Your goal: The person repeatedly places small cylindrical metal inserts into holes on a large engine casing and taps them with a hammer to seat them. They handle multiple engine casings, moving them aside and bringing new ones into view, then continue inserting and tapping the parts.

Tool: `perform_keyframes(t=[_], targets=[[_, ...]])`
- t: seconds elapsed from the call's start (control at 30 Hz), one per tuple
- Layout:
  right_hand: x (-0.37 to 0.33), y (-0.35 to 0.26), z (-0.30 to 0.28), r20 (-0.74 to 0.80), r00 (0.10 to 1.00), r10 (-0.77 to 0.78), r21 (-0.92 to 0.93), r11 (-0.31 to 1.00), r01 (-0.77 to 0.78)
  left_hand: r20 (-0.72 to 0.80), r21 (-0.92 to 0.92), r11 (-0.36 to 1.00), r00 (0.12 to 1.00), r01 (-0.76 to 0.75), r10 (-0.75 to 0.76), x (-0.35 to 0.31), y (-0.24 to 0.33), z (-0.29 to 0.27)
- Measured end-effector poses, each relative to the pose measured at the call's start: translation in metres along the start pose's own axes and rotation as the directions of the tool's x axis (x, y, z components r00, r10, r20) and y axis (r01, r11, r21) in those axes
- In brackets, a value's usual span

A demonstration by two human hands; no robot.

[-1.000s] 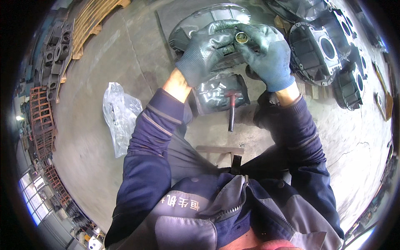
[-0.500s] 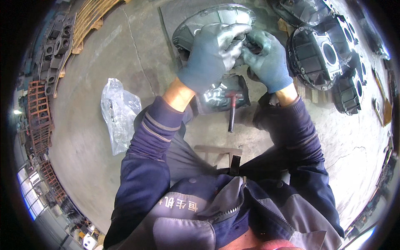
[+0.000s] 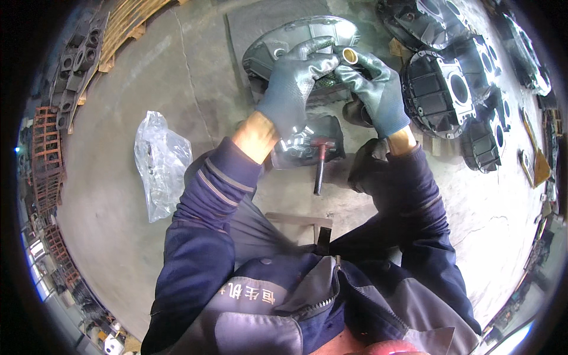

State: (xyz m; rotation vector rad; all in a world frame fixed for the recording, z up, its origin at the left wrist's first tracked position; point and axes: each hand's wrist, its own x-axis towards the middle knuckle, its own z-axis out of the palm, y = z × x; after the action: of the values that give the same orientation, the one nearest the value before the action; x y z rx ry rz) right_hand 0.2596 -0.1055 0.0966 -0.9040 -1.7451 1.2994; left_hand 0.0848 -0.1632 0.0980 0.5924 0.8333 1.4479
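Both hands, in dark-coated blue-grey gloves, come together in front of a large round metal housing point(image 3: 260, 52). Between the fingertips is a bushing point(image 3: 350, 56), a short ring with a brass-coloured inside, its open end turned up. My right hand point(image 3: 378, 89) grips it from the right, fingers bent. From the other side my left hand point(image 3: 293, 83) is closed, index finger and thumb at the bushing's left edge. Below the hands lies a black bag or tray point(image 3: 331, 127) with several shiny small metal cylinders point(image 3: 296, 141). A red-headed hammer point(image 3: 320, 163) rests across its near edge.
A clear plastic bag point(image 3: 160, 165) lies on the floor at left. Several dark metal housings point(image 3: 435, 89) stand close together at right. A wooden pallet point(image 3: 127, 29) and more castings point(image 3: 77, 59) are at far left. My boot point(image 3: 370, 165) is near the bag's right side.
The bushing has turned so its round open end and brass-coloured inside show. My fingers have shifted around it, and the right hand has opened out slightly. The whole view has shifted a little.
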Motion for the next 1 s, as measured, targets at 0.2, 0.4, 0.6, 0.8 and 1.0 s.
perform_keyframes(t=[0.2, 0.4, 0.6, 0.8, 1.0], targets=[[0.001, 0.003, 0.003, -0.007, 1.000, 0.005, -0.077, 0.997, -0.005, -0.071, 0.130, 0.991, 0.997, -0.018, 0.027, 0.002, 0.004, 0.000], [0.005, 0.006, -0.002, 0.008, 1.000, -0.012, 0.086, 0.996, 0.011, -0.074, 0.191, 0.978, 0.992, -0.088, 0.104, 0.007, 0.007, -0.006], [0.004, 0.014, -0.004, 0.031, 0.999, -0.029, 0.135, 0.990, 0.025, -0.031, 0.355, 0.918, 0.979, -0.176, 0.200, 0.011, 0.003, -0.009], [0.004, 0.014, -0.006, 0.039, 0.999, -0.014, 0.130, 0.991, 0.009, -0.017, 0.445, 0.873, 0.973, -0.200, 0.232, 0.012, 0.005, -0.004], [0.004, 0.014, -0.005, 0.056, 0.998, -0.021, 0.206, 0.978, 0.009, -0.045, 0.475, 0.867, 0.980, -0.148, 0.192, 0.012, 0.001, -0.001]])
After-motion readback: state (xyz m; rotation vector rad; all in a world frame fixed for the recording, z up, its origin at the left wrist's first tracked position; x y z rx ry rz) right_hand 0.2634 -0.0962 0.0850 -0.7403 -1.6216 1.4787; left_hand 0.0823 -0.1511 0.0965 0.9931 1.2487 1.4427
